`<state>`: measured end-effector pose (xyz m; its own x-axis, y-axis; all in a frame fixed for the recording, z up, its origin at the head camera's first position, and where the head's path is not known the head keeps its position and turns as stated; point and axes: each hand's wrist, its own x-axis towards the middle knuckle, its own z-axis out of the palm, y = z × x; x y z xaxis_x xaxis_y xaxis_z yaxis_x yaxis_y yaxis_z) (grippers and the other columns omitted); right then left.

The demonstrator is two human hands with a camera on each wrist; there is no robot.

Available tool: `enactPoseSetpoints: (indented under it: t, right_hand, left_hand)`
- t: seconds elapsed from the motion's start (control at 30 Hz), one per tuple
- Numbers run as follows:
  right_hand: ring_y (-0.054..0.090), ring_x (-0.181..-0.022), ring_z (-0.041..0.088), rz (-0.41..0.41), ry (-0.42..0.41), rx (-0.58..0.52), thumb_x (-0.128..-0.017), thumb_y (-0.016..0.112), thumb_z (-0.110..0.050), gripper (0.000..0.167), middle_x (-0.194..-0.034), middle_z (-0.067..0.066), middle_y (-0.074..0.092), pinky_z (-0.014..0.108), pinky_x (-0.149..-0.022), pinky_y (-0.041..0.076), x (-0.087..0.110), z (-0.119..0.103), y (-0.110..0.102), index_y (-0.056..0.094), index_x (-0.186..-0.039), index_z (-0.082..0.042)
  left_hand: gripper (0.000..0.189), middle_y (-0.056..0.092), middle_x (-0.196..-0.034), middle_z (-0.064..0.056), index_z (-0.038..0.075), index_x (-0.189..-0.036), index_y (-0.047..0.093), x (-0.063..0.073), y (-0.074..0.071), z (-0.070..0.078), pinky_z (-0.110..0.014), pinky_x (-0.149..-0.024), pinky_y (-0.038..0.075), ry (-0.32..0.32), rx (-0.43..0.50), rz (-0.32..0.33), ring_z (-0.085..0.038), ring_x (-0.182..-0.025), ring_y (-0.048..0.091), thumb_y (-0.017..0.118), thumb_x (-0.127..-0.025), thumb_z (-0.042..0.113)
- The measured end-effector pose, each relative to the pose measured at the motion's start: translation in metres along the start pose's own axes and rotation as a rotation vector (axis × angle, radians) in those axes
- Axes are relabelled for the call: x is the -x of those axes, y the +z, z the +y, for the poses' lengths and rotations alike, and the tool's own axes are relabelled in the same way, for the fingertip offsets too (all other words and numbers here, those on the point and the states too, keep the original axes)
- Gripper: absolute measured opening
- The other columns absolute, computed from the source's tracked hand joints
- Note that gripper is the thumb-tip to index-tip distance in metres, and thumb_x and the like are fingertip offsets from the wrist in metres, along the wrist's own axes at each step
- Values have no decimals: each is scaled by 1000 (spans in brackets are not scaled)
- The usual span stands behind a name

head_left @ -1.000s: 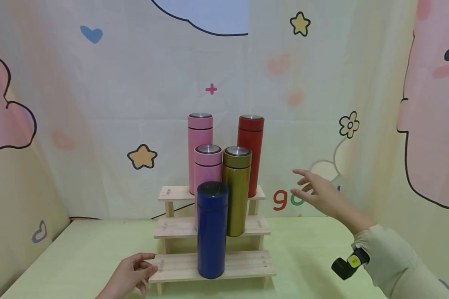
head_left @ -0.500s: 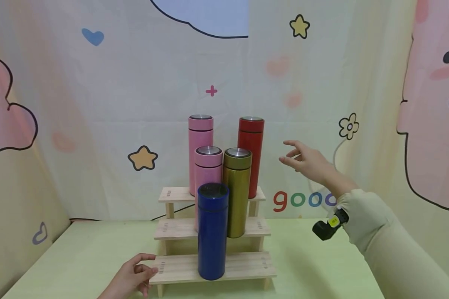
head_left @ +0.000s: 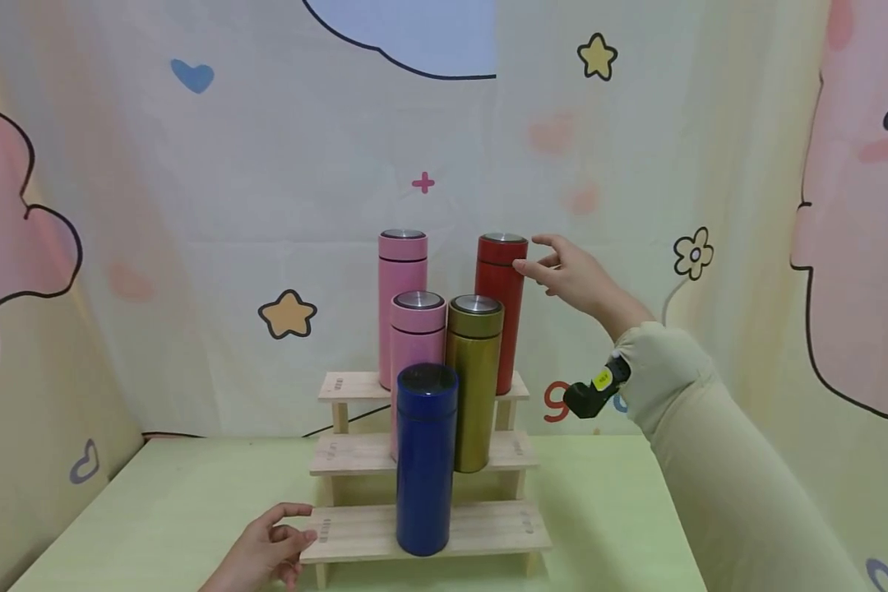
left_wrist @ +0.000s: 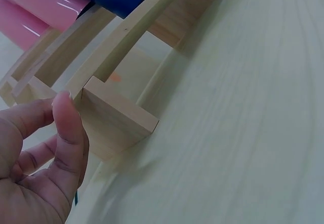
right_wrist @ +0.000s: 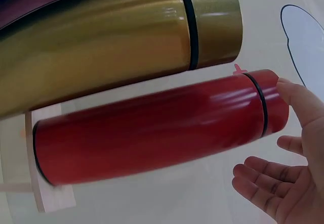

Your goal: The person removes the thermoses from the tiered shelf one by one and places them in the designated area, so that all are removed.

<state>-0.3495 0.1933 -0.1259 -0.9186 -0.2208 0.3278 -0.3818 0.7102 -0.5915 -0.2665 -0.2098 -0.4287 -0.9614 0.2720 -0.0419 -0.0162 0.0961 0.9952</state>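
Observation:
My right hand is up at the top of the red thermos, fingers apart. Its thumb overlaps the red lid; whether it touches is unclear. The other fingers stand off the lid. The red thermos is upright on the top step of a wooden stand. At the left end of the bottom step is my left hand, thumb and index finger extended at the board's end, the rest loosely bent. In the left wrist view the thumb overlaps the board's corner; firm contact cannot be made out.
A pink thermos shares the top step. Another pink thermos and a gold one stand close together on the middle step, in front. The blue thermos occupies the bottom step. A patterned cloth hangs behind the pale green table.
My right hand has moved left and upward from beside the stand to the red thermos's lid. My left hand has stayed at the bottom step. The thermoses keep their places on the stand.

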Motion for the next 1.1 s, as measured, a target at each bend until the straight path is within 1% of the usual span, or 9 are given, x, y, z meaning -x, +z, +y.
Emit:
enactPoseSetpoints:
  t: [0.23,0.37,0.47,0.6,0.77,0.93,1.1]
  right_hand:
    - [54,-117,41,7,16,-27,-95,52,-51,80,-142,24,44,55,-102,41,-10,-6,9,15,-154,-11]
    - [51,-122,39,1,18,-64,-93,55,-51,83,-142,23,44,53,-103,42,-14,-6,15,15,-153,-10]
    - [49,-124,37,18,22,-71,-92,60,-47,84,-139,23,46,52,-103,42,-17,-6,21,16,-152,-9]
    - [50,-123,36,58,21,-75,-90,66,-39,85,-134,24,49,53,-103,42,-21,-7,30,15,-151,-8]
    - [50,-122,36,91,27,-95,-90,68,-32,88,-133,24,50,53,-103,41,-23,-7,34,11,-152,-9]
    - [52,-120,37,99,17,-75,-90,68,-31,88,-131,25,52,52,-102,42,-23,-6,34,12,-152,-7]
    - [54,-116,36,103,3,-42,-89,69,-29,82,-127,25,55,52,-100,43,-22,-6,33,17,-149,-4]
  left_hand:
    - [66,57,-72,1,-12,-135,33,0,0,1,-24,-53,52,9,13,7,-9,-55,54,67,-91,23]
    - [64,57,-72,1,-11,-134,35,0,0,1,-24,-52,51,13,0,11,-9,-55,55,67,-91,23]
    - [62,58,-72,1,-11,-134,36,1,1,1,-23,-52,51,13,-18,15,-9,-56,55,66,-92,23]
    - [60,58,-71,1,-11,-133,37,2,1,2,-22,-51,50,15,-38,27,-9,-57,55,65,-92,22]
    - [60,58,-71,1,-11,-133,38,1,0,3,-22,-51,50,21,-44,33,-9,-56,55,65,-92,22]
    - [61,58,-71,1,-11,-132,40,0,-1,0,-22,-52,49,15,-56,44,-10,-57,54,67,-91,25]
    - [60,57,-71,2,-10,-131,40,-1,-1,-4,-22,-54,47,2,-24,41,-10,-57,53,68,-91,24]
